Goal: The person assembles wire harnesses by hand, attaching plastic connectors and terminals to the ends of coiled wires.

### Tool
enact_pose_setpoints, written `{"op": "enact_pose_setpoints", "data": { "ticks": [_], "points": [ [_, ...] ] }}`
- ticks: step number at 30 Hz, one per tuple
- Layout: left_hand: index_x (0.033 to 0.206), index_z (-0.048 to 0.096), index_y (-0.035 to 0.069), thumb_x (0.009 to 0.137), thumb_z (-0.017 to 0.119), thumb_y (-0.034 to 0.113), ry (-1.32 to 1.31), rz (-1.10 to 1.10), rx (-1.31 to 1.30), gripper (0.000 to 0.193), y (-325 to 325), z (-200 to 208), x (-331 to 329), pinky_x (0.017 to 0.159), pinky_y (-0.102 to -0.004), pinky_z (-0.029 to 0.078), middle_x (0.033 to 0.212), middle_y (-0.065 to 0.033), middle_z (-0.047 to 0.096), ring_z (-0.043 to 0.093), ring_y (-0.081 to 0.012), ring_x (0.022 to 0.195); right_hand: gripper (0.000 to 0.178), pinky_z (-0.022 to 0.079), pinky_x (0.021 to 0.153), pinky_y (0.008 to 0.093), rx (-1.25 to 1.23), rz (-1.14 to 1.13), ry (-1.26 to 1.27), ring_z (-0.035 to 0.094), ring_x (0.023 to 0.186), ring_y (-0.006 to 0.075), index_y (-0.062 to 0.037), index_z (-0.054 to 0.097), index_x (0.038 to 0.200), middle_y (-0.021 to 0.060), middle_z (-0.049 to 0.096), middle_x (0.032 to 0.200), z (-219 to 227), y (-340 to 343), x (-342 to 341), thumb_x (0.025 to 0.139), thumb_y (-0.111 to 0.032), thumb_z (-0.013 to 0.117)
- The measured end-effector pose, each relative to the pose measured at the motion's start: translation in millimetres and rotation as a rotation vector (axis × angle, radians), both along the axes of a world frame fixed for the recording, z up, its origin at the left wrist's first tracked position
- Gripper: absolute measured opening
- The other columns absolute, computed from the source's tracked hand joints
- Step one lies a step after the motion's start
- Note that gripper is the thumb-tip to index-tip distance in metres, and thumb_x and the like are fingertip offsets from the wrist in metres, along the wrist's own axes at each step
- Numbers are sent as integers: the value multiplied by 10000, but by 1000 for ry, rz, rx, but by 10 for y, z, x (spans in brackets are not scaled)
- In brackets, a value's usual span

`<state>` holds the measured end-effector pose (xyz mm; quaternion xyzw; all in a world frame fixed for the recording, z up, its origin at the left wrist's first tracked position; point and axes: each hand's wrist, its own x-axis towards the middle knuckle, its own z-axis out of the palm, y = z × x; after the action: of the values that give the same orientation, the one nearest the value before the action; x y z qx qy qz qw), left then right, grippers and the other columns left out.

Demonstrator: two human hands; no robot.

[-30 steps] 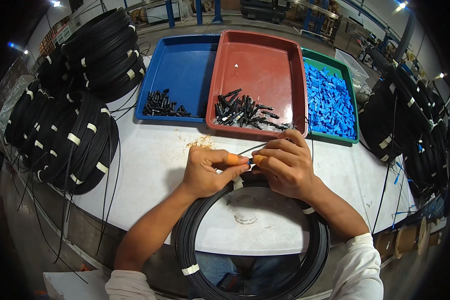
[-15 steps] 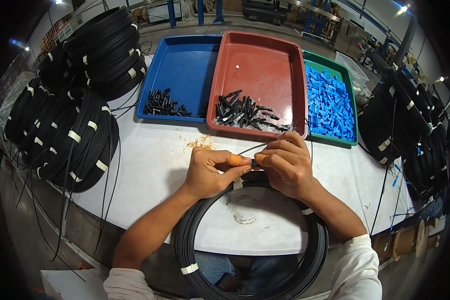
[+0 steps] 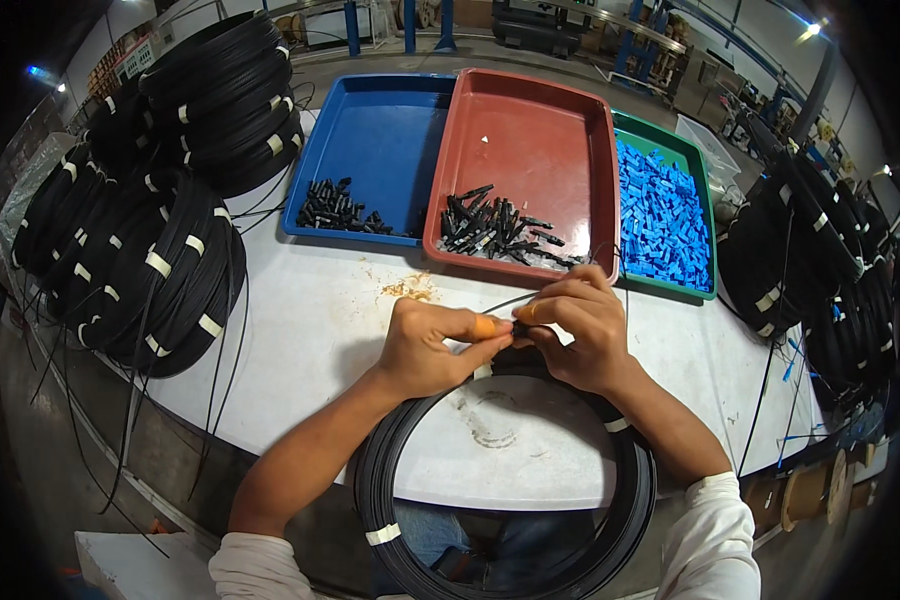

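Over the far rim of a black cable coil (image 3: 377,478), my left hand (image 3: 432,346) and my right hand (image 3: 582,335) meet fingertip to fingertip. Both are closed in a pinch, with orange wraps on fingers. Between them is a small black piece (image 3: 517,331), mostly hidden by the fingers, so its exact kind does not show. A thin black cable (image 3: 510,303) curves up behind it to my right hand. The coil is bound with pale tape bands and overhangs the near table edge, above my lap.
Behind my hands stand a blue tray (image 3: 370,110) and a red tray (image 3: 530,130), both with black connectors, plus a green tray (image 3: 712,225) of blue clips. Taped cable coils are stacked left (image 3: 185,290) and right (image 3: 760,265) on the white table (image 3: 300,330), loose ends hanging down.
My fingertips have drawn closer together over the small black piece, covering more of it. The whole view has shifted slightly; trays and coils keep their places.
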<state>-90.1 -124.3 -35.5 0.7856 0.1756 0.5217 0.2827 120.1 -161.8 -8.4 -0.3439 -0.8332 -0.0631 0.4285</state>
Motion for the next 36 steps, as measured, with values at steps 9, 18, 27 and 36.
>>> {"op": "enact_pose_setpoints", "data": {
  "ticks": [9, 18, 27, 36],
  "points": [
    [809, 747, -17, 744, 784, -40, 88, -15, 173, 78, 22, 2, -30, 661, -265, 601, 843, -139, 758, 754, -190, 732, 191, 443, 729, 357, -99, 44, 54, 616, 719, 224, -80, 683, 738, 28, 629, 684, -57, 9, 42, 625, 48, 768],
    [849, 769, -16, 724, 831, 2, 58, -30, -311, 141, -10, 22, 12, 619, -268, 584, 812, -151, 757, 741, -176, 673, 229, 471, 694, 371, 231, 6, -147, 614, 695, 236, -51, 659, 788, 65, 639, 713, -5, 17, 18, 616, 40, 780],
    [830, 772, -5, 725, 828, 4, 32, 19, 75, 119, 12, -7, 15, 605, -258, 578, 797, -143, 756, 742, -183, 668, 192, 473, 719, 354, -29, 2, -11, 614, 690, 241, -62, 655, 765, 54, 657, 721, -10, 5, -39, 659, 18, 794],
    [816, 746, 4, 752, 791, -5, 165, 3, 289, 79, 36, -34, -36, 572, -269, 574, 785, -126, 744, 732, -196, 638, 259, 477, 706, 359, -228, -12, -63, 625, 692, 245, -52, 658, 794, 59, 672, 749, -46, -25, 8, 617, 107, 759]
  ]
}}
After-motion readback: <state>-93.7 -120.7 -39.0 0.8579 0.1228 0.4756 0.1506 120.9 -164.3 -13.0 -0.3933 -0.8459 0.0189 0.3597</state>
